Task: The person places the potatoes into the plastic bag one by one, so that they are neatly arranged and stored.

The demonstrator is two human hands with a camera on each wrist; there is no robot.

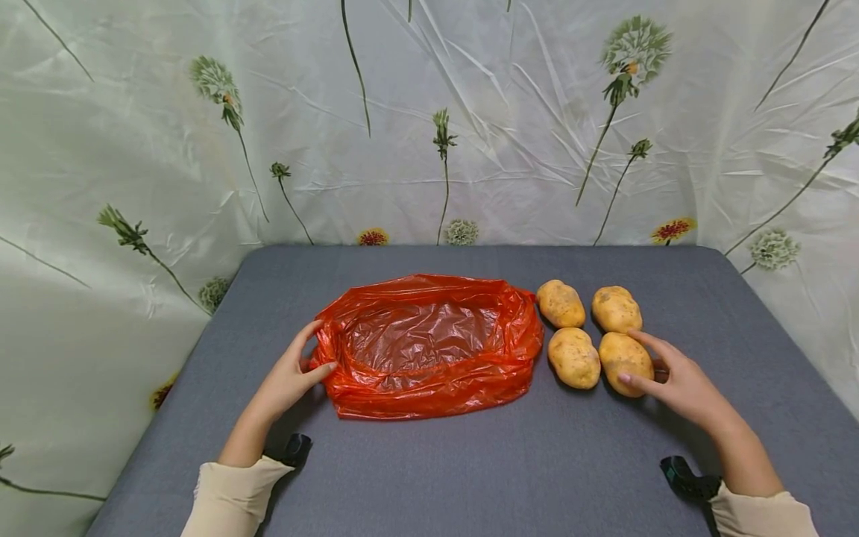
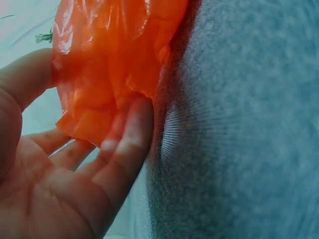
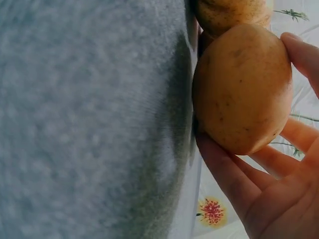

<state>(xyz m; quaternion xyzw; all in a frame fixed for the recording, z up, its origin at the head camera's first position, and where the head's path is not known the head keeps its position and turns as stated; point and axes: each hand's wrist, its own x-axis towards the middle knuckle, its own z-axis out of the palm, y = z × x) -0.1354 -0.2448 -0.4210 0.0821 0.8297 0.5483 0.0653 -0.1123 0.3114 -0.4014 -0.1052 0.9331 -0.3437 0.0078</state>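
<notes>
A red plastic bag lies on the table with its mouth spread wide and facing up. At its left end, my left hand holds the bag's edge between thumb and fingers; in the left wrist view, some fingertips show faintly through the thin orange-red film. To the right of the bag sit several yellow-brown potatoes in a tight cluster. My right hand grips the near right potato, thumb on one side and fingers on the other. That potato still appears down at table level.
The other potatoes stand close by: a near left potato, a far left potato touching the bag's right end, and a far right potato. A grey cloth covers the table. Behind it hangs a flower-printed curtain.
</notes>
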